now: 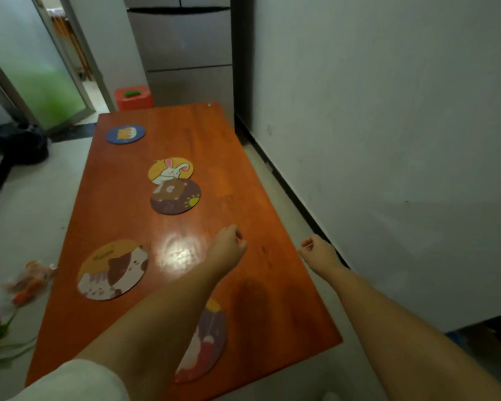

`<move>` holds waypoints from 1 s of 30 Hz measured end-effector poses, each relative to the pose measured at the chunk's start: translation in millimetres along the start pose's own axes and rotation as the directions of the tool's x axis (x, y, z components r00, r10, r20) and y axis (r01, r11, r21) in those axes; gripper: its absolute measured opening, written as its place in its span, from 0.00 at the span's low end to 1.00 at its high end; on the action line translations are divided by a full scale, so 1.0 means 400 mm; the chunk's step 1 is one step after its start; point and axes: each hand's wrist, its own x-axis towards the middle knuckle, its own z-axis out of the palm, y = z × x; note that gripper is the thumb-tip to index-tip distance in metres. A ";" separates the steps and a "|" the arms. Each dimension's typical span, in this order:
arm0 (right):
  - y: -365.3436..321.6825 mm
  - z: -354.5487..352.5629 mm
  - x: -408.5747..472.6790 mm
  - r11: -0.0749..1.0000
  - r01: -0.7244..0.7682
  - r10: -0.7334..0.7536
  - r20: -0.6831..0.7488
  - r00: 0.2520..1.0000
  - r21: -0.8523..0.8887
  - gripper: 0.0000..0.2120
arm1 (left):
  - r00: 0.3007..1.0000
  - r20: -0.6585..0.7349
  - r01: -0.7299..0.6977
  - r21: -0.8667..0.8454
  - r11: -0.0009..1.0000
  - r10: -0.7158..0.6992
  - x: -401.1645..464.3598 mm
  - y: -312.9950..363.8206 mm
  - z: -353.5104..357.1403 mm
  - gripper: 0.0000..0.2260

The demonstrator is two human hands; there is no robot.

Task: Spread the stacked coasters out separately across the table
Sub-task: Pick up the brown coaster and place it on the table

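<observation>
Several round picture coasters lie on the orange-brown table point(122, 198). A blue coaster point(125, 134) is at the far left. A yellow rabbit coaster point(168, 168) sits mid-table, with a brown coaster point(175, 196) overlapping its near edge. A cat coaster point(112, 270) lies near left. A purple and red coaster point(207, 340) near the front edge is partly hidden by my left forearm. My left hand point(228, 245) hovers over the table's middle right, fingers curled, holding nothing. My right hand point(317, 248) hangs past the table's right edge, fingers curled, holding nothing.
A white wall point(388, 125) runs close along the table's right side. A grey fridge point(185, 47) and an orange box point(133, 97) stand beyond the far end. On the floor at left lie a black bag point(18, 141) and flowers point(15, 296).
</observation>
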 end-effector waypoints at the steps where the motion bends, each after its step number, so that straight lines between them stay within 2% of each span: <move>1: 0.013 -0.029 0.024 1.000 0.009 -0.009 -0.003 1.000 0.004 0.09 | 1.000 -0.003 -0.005 -0.014 1.000 0.005 0.020 0.031 0.018 0.10; 5: 0.091 -0.176 0.138 0.999 0.048 -0.048 0.026 0.999 -0.006 0.12 | 0.998 -0.055 0.030 -0.040 0.999 -0.032 0.096 0.181 0.114 0.10; 9: 0.166 -0.333 0.254 0.989 0.109 -0.089 0.185 0.979 -0.103 0.15 | 0.979 -0.138 0.132 -0.129 0.983 -0.150 0.142 0.322 0.214 0.10; 15: 0.187 -0.472 0.408 0.976 0.186 -0.160 0.212 0.964 -0.113 0.17 | 0.933 -0.181 0.259 -0.271 0.927 -0.313 0.226 0.435 0.303 0.10; 21: 0.105 -0.451 0.535 0.943 0.303 -0.247 0.326 0.913 -0.136 0.16 | 0.840 -0.261 0.362 -0.381 0.850 -0.475 0.314 0.413 0.291 0.08; 26: -0.027 -0.368 0.660 0.887 0.424 -0.319 0.425 0.847 -0.179 0.16 | 0.726 -0.298 0.449 -0.476 0.756 -0.619 0.406 0.300 0.236 0.11; 30: -0.167 -0.273 0.782 0.840 0.508 -0.375 0.473 0.797 -0.190 0.16 | 0.665 -0.342 0.464 -0.507 0.726 -0.664 0.503 0.195 0.155 0.10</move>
